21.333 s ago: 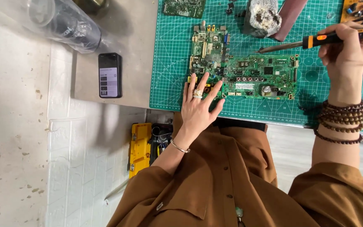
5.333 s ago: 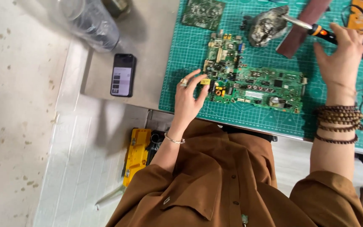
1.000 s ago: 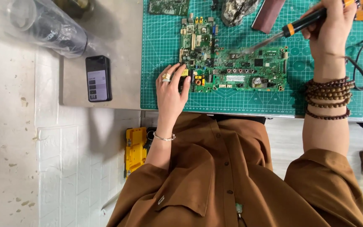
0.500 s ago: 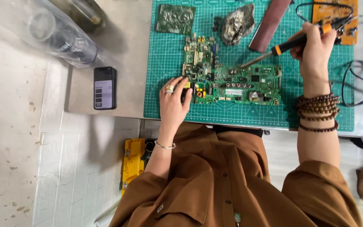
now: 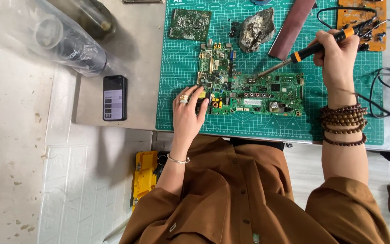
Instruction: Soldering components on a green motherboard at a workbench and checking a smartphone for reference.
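Observation:
A large green L-shaped circuit board (image 5: 253, 92) lies on the green cutting mat (image 5: 249, 124). My left hand (image 5: 189, 110) rests flat on the board's near left corner, fingers spread, rings on two fingers. My right hand (image 5: 337, 56) grips a soldering iron (image 5: 310, 49) with an orange and black handle. Its metal tip (image 5: 263, 74) touches or hovers just over the board's upper middle. Dark bead bracelets wrap my right wrist.
A smaller green board (image 5: 189, 24), a grey crumpled lump (image 5: 257, 30), a dark reddish strip (image 5: 292, 28) and an orange board (image 5: 361, 18) lie at the mat's far side. A phone (image 5: 114, 97) and plastic-wrapped bottles (image 5: 71, 40) sit left. Black cables (image 5: 387, 97) trail right. A yellow tool case (image 5: 144, 174) is below the table.
The view has shifted slightly. My right hand has kept the soldering iron over the board, its tip staying near the upper middle. My left hand stays on the board's corner.

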